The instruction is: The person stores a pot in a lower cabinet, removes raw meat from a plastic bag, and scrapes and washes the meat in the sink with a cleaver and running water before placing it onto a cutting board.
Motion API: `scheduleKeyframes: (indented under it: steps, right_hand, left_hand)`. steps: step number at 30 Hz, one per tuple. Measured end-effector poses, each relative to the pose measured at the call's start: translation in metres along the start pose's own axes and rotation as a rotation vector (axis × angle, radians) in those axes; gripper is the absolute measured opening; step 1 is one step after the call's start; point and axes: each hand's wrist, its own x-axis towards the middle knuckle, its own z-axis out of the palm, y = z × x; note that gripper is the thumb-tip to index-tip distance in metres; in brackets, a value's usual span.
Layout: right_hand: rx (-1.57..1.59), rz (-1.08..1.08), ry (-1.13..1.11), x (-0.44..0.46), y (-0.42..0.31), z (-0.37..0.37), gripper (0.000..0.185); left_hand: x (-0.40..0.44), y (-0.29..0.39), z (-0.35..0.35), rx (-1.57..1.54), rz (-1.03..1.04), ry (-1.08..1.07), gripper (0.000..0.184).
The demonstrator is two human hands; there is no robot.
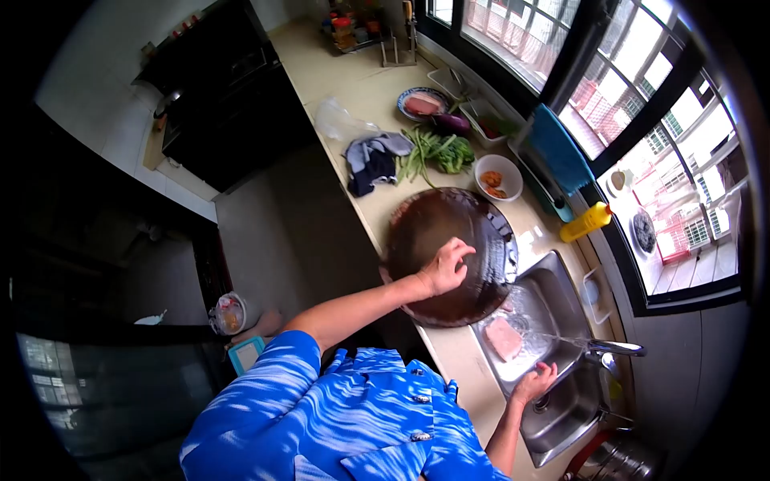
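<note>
Over the large round dark board, wet and shiny on its right side, is my left hand (447,267), its fingers curled and pinched together; whether anything is between them is too small to tell. The board (433,216) lies on the counter left of the sink. My right hand (536,383) is above the divider between the two basins, palm up with fingers apart and nothing in it. A pink piece of meat (503,338) lies in the upper basin, beside water running from the faucet (616,347).
Beyond the board are a white bowl (499,178) with orange pieces, green vegetables (454,155), an eggplant (451,123), a plate of meat (423,103) and a dark cloth (374,160). A yellow bottle (586,222) stands by the window. Below the counter is a bin (231,314).
</note>
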Motion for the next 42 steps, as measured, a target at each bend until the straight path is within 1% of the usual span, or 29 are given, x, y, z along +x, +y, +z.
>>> scheduleKeyframes:
  steps: [1,3,4,5,6,7,9,11,13,14,15,17,18,19,21,22,23,25,26,27,28,29,31,33,35,36,37,38,42]
  right_hand:
    - [0.109,-0.030,0.026,0.000,-0.028,0.009,0.024]
    - [0.226,-0.090,0.003,0.002,-0.110,0.017,0.027]
    - [0.245,-0.161,0.012,0.004,-0.141,0.031,0.028]
    - [0.261,-0.225,0.015,0.002,-0.169,0.047,0.028]
    - [0.324,-0.260,-0.013,0.000,-0.195,0.067,0.028]
    - [0.393,-0.297,-0.035,0.001,-0.227,0.088,0.028]
    - [0.455,-0.282,-0.183,-0.006,-0.316,0.100,0.027]
    - [0.591,-0.246,-0.347,-0.011,-0.379,0.132,0.028]
    - [0.505,-0.457,-0.287,-0.015,-0.425,0.177,0.030]
    - [0.483,-0.458,-0.344,-0.016,-0.443,0.198,0.032]
    - [0.461,-0.453,-0.405,-0.019,-0.460,0.216,0.034]
    - [0.375,-0.513,-0.501,-0.022,-0.495,0.243,0.037]
    - [0.289,-0.635,-0.472,-0.021,-0.500,0.270,0.041]
    - [0.174,-0.705,-0.453,-0.021,-0.508,0.291,0.046]
    - [0.119,-0.697,-0.459,-0.023,-0.522,0.326,0.053]
    - [0.060,-0.666,-0.485,-0.024,-0.530,0.339,0.059]
    - [0.024,-0.684,-0.473,-0.022,-0.537,0.352,0.064]
    - [-0.018,-0.659,-0.427,-0.020,-0.548,0.373,0.068]
    - [-0.046,-0.639,-0.433,-0.018,-0.554,0.382,0.069]
    - [-0.067,-0.623,-0.435,-0.018,-0.557,0.390,0.068]
    - [-0.079,-0.627,-0.440,-0.018,-0.557,0.396,0.068]
    - [-0.095,-0.627,-0.451,-0.020,-0.558,0.399,0.067]
    - [-0.121,-0.615,-0.485,-0.020,-0.562,0.400,0.067]
    - [-0.175,-0.615,-0.530,-0.017,-0.563,0.397,0.068]
    - [-0.128,-0.602,-0.528,-0.015,-0.563,0.397,0.069]
    - [-0.111,-0.600,-0.516,-0.015,-0.564,0.397,0.070]
    - [-0.111,-0.586,-0.511,-0.015,-0.563,0.397,0.070]
    - [-0.123,-0.595,-0.515,-0.016,-0.562,0.398,0.070]
    - [-0.149,-0.583,-0.555,-0.014,-0.565,0.397,0.071]
  left_hand:
    - [0.005,-0.017,-0.021,0.022,-0.013,0.010,0.032]
    - [0.012,-0.055,-0.060,0.180,0.014,0.033,0.034]
    - [0.015,-0.077,-0.078,0.191,-0.021,0.018,0.035]
    - [0.014,-0.094,-0.098,0.202,-0.061,-0.004,0.037]
    - [0.015,-0.098,-0.122,0.251,-0.133,-0.071,0.037]
    - [0.016,-0.115,-0.138,0.277,-0.142,-0.109,0.037]
    - [0.018,-0.139,-0.166,0.399,-0.055,-0.099,0.037]
    - [0.023,-0.154,-0.192,0.401,-0.045,-0.145,0.035]
    - [0.030,-0.167,-0.211,0.479,-0.049,-0.099,0.035]
    - [0.036,-0.181,-0.216,0.500,-0.019,-0.044,0.033]
    - [0.041,-0.185,-0.225,0.499,-0.019,-0.045,0.033]
    - [0.050,-0.195,-0.244,0.468,-0.029,0.020,0.031]
    - [0.055,-0.202,-0.252,0.482,-0.027,0.021,0.030]
    - [0.060,-0.208,-0.261,0.492,-0.032,0.007,0.031]
    - [0.075,-0.216,-0.282,0.528,-0.052,-0.045,0.033]
    - [0.082,-0.222,-0.290,0.583,-0.040,-0.051,0.034]
    - [0.089,-0.228,-0.298,0.622,-0.029,-0.041,0.036]
    - [0.103,-0.237,-0.315,0.711,0.030,0.008,0.043]
    - [0.113,-0.242,-0.324,0.722,0.035,-0.011,0.043]
    - [0.122,-0.247,-0.332,0.737,0.065,0.036,0.048]
    - [0.129,-0.248,-0.339,0.748,0.087,0.085,0.053]
    - [0.136,-0.251,-0.346,0.753,0.038,0.064,0.061]
    - [0.148,-0.255,-0.359,0.735,0.015,0.016,0.063]
    - [0.160,-0.257,-0.369,0.713,0.027,0.016,0.064]
    - [0.179,-0.256,-0.379,0.698,0.051,0.018,0.064]
    - [0.195,-0.257,-0.386,0.656,0.067,0.081,0.064]
    - [0.212,-0.257,-0.394,0.613,0.082,0.140,0.064]
    - [0.233,-0.258,-0.403,0.618,0.108,0.155,0.060]
    - [0.332,-0.272,-0.422,0.568,0.170,0.161,0.055]
